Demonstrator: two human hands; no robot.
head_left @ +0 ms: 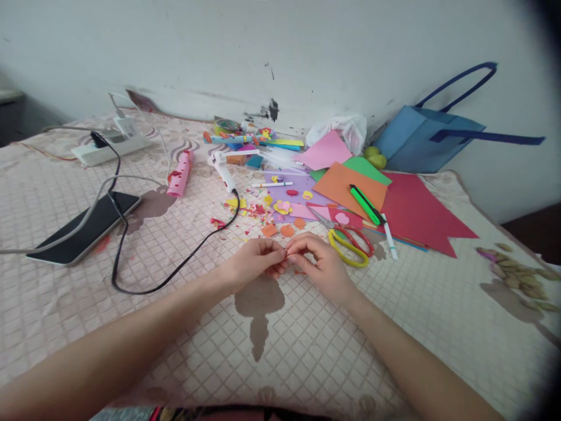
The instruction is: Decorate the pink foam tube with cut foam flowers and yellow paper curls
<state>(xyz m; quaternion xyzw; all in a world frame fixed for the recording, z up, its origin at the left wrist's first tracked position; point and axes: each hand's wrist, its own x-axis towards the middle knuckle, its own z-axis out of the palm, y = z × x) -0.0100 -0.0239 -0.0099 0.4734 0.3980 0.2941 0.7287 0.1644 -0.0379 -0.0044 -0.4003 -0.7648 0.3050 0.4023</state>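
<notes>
Over the middle of the quilted tablecloth, my left hand [258, 260] and my right hand [319, 263] meet fingertip to fingertip. Both are closed in a pinch on a tiny reddish piece, mostly hidden by the fingers; its kind is too small to tell. Just beyond the fingertips lie orange paper cutouts [287, 231]. Scissors [348, 240] with yellow and red handles rest close to my right hand. A yellow and pink paper flower [283, 207] and scattered paper scraps [254, 210] sit farther back.
A white glue gun [222, 172] trails a black cord across the left side. Also there are a tablet [85, 231], a power strip [109, 149] and a pink paper roll [180, 173]. Rightward are coloured sheets [421, 210], a green cutter [366, 206], a marker [390, 238] and a blue bag [425, 140].
</notes>
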